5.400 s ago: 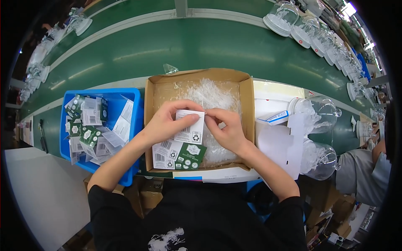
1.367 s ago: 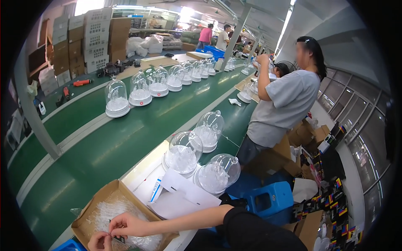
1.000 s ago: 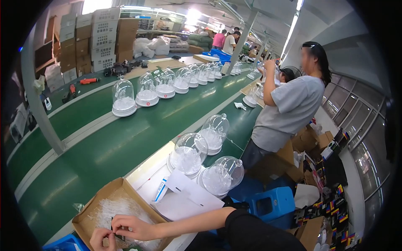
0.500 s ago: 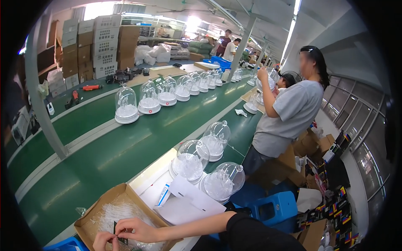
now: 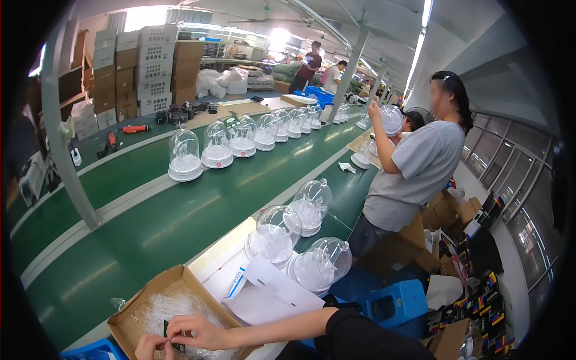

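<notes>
Both my hands work close together over an open cardboard tray [image 5: 129, 309] at the lower left. My right hand [image 5: 197, 332] is closed, thumb and fingertips pinching a small dark flat piece [image 5: 165, 327] that shows partly between the hands. My left hand [image 5: 153, 347] meets it from the left, its fingers bent and closed at the same piece; the lower picture edge cuts this hand off. Clear thin plastic pieces [image 5: 174, 306] heap in the tray beneath. White paper sheets [image 5: 273, 291] lie beside it. Several clear domes on white bases [image 5: 317, 263] stand just beyond.
A green conveyor belt [image 5: 180, 222] runs alongside, with a row of domes [image 5: 186, 159] past it. A co-worker in a grey shirt [image 5: 414, 168] holds up a dome at the right. Blue stool [image 5: 393, 303], blue bin [image 5: 93, 351] and stacked cartons [image 5: 155, 69] stand around.
The view has shifted slightly, so the scene sits a little lower and further right. My hands keep their pinch over the tray. The co-worker's raised dome has turned slightly.
</notes>
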The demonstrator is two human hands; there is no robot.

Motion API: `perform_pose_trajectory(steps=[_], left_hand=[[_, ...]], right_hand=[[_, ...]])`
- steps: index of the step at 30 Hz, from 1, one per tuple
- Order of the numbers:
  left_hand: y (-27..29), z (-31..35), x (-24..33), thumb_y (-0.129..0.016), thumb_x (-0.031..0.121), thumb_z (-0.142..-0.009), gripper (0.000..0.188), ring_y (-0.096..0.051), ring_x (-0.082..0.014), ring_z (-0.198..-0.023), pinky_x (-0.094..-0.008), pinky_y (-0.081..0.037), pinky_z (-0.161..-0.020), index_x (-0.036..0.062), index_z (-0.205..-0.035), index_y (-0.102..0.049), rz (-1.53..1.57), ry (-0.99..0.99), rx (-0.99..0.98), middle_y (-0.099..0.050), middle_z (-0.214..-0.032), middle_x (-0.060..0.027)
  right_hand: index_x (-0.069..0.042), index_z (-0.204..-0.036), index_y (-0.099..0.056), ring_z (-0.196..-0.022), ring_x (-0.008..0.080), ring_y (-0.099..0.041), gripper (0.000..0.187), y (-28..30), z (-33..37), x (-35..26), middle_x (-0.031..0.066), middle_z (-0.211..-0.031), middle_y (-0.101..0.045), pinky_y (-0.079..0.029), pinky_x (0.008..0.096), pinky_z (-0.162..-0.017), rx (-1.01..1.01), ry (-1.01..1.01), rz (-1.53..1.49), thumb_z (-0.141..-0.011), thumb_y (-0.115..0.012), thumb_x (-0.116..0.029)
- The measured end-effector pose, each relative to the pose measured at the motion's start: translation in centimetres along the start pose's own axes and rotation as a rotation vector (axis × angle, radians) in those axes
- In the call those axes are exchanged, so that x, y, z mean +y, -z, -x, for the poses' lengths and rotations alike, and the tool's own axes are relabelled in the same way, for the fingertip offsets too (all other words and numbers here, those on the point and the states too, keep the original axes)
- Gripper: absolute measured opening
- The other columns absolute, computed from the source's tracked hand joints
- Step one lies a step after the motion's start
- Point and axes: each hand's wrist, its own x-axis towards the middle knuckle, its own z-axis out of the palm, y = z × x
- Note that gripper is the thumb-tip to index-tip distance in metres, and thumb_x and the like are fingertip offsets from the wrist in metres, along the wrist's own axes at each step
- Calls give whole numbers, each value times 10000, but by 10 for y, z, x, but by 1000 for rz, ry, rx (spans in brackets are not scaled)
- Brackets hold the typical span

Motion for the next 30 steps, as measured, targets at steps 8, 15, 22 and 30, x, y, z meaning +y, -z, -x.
perform_pose_trajectory(steps=[8,15,22,30], left_hand=[[0,-2,3,-675,-89,-773,138,-538,-211,-680,-295,-460,-640,-22,-877,-616,33,12,-10,-565,-776,-115],[2,-1,3,-677,-82,-776,133,-550,-218,-689,-303,-468,-653,-19,-878,-620,-7,32,-18,-575,-781,-117],[1,-1,5,-677,-67,-781,124,-573,-238,-714,-315,-478,-674,-16,-879,-623,-7,8,-21,-589,-797,-121],[4,-2,5,-674,-55,-788,115,-577,-244,-716,-316,-478,-671,-14,-884,-625,-7,52,-48,-589,-802,-127]], right_hand=[[-13,-929,-627,-734,143,-564,62,0,0,2,56,-936,-609,-442,253,-586,-18,-72,-23,-872,-644,-27],[-21,-933,-632,-727,123,-556,76,2,-2,-1,42,-920,-615,-437,242,-574,-29,-63,19,-870,-657,-55],[-21,-936,-637,-704,117,-556,81,3,-1,-3,36,-928,-627,-425,230,-540,-18,-67,47,-874,-657,-69],[-16,-944,-634,-685,129,-557,80,0,0,6,46,-926,-627,-426,235,-536,-23,-18,75,-869,-641,-43]])
